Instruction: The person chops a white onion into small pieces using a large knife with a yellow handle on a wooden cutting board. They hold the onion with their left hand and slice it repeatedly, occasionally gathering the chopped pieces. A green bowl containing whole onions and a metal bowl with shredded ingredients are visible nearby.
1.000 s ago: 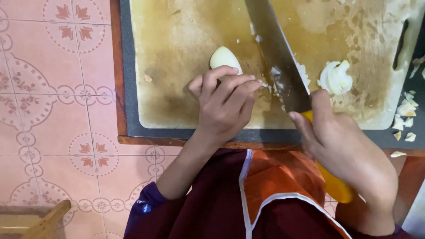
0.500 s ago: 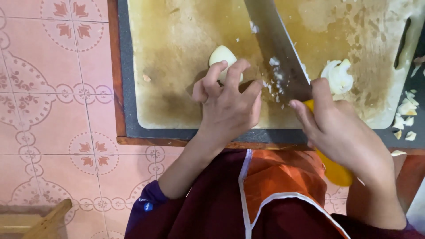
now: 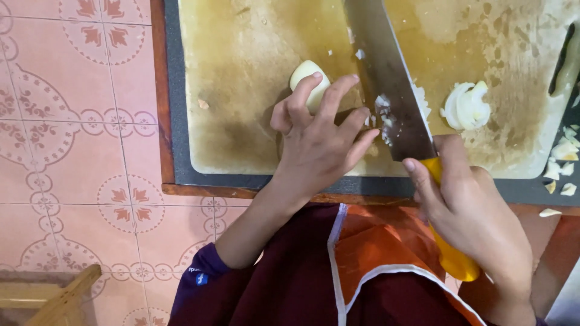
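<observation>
Two hands at work. Left hand [image 3: 317, 136] presses down on pale onion [image 3: 309, 81] on stained cutting board [image 3: 241, 72]. Right hand [image 3: 468, 211] grips yellow handle of big knife [image 3: 386, 78], blade just beside left fingers. Cut onion pile [image 3: 465, 105] sits right of blade.

The left part of the cutting board [image 3: 241, 90] lay bare, so a hand could pass there freely. In the middle, the left hand [image 3: 320, 139] covered the peeled onion [image 3: 307, 77], and the wide knife blade [image 3: 389, 84] stood just right of its fingers, leaving only a narrow gap between them. Right of the blade, a pile of cut onion [image 3: 466, 105] took some room, with open board far of it. The right hand [image 3: 468, 211] blocked the near right edge. Small onion scraps [image 3: 562, 163] lay at the far right border.
</observation>
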